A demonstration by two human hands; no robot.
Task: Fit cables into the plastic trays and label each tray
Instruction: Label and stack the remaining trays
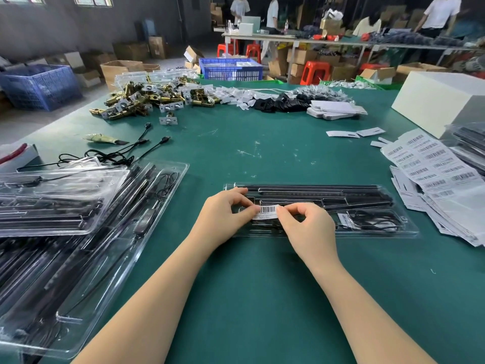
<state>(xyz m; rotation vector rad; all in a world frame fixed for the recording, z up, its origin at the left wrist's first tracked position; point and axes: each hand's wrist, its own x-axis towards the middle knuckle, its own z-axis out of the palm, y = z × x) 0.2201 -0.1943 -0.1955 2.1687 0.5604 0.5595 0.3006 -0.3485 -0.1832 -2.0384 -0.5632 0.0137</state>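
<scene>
I have the barcode label point(265, 212) stretched between both hands over the clear plastic tray point(372, 227), which lies on the green table point(262, 143) just in front of me, long axis running left to right. My left hand point(225, 214) pinches the label's left end between thumb and forefinger; my right hand point(308, 227) pinches its right end the same way, the other fingers curled. The label's long axis runs left-right too, parallel to the tray, and it sits over the tray's left portion, near the coiled black cable point(372, 220) packed in the near compartment further right. Whether the label already touches the plastic I cannot tell. I judge the next move is straight down: press it flat, both hands equally close. More trays point(78, 222) are stacked left; label sheets point(433, 164) lie right.
</scene>
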